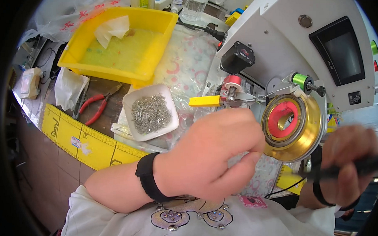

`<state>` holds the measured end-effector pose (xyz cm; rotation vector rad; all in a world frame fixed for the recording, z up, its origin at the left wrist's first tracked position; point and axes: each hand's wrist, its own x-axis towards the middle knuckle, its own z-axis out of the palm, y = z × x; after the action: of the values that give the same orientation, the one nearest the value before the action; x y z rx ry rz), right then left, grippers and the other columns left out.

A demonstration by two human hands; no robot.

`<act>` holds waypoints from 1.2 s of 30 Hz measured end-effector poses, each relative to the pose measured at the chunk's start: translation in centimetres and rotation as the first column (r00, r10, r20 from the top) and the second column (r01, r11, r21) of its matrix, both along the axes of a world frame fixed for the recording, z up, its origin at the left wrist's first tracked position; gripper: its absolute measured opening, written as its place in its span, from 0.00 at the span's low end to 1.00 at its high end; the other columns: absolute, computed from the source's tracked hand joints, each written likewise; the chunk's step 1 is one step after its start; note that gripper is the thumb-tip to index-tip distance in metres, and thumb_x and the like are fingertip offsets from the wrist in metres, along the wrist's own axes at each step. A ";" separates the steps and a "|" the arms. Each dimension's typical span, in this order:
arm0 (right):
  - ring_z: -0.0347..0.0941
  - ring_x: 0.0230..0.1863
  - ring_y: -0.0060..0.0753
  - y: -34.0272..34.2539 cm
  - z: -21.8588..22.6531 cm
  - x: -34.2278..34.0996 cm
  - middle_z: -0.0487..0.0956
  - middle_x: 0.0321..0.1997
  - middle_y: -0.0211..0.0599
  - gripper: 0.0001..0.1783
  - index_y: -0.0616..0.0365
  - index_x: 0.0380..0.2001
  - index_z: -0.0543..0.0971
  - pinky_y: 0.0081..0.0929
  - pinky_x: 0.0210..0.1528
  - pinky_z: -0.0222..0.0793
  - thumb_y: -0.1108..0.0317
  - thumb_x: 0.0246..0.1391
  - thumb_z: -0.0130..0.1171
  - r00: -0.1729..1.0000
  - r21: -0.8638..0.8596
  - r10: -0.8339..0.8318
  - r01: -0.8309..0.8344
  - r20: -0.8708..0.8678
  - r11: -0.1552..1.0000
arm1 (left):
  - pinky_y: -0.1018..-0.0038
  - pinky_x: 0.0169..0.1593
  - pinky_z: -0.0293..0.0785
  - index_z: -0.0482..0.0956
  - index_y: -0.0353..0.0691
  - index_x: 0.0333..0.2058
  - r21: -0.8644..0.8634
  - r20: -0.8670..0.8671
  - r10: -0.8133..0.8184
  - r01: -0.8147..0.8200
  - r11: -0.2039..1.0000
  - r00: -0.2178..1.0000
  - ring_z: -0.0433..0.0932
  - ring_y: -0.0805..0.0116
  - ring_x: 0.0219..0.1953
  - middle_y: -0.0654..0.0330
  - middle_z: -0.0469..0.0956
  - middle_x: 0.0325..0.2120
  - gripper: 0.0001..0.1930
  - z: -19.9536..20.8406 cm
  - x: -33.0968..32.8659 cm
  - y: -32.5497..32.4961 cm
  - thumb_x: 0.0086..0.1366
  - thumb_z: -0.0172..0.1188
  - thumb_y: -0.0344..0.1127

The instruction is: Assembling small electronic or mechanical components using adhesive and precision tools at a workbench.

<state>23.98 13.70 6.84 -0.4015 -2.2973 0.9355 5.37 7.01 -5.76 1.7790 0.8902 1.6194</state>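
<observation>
My left hand is closed in front of the machine, thumb pressed against the curled fingers. Whatever it pinches is hidden or too small to make out. Just beyond its knuckles are a gold-coloured wheel with a red centre and a yellow block on the machine's arm. At the far right my right hand, smeared by motion, grips a slim black tool whose exact kind is blurred. To the left of my left hand stands a white square dish heaped with small silvery hooks.
The white machine with a dark screen fills the back right. A yellow tray sits at the back left. Red-handled pliers lie near yellow ruler strips along the table edge. A green thread spool tops the wheel.
</observation>
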 end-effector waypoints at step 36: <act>0.51 0.17 0.16 -4.4 -11.5 -8.6 0.60 0.19 0.21 0.02 0.47 0.32 0.64 0.17 0.17 0.45 0.64 0.58 0.44 0.668 -0.975 -0.719 -0.046 -0.190 0.215 | 0.60 0.39 0.66 0.72 0.32 0.30 -0.432 -0.350 0.192 -0.340 0.836 0.917 0.71 0.44 0.35 0.42 0.74 0.29 0.13 -1.4 -3.2 1.1 0.59 0.41 0.35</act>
<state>15.39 9.29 -4.71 -0.9106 -0.6536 1.7640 2.17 8.12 -7.12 1.5942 1.5960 1.1445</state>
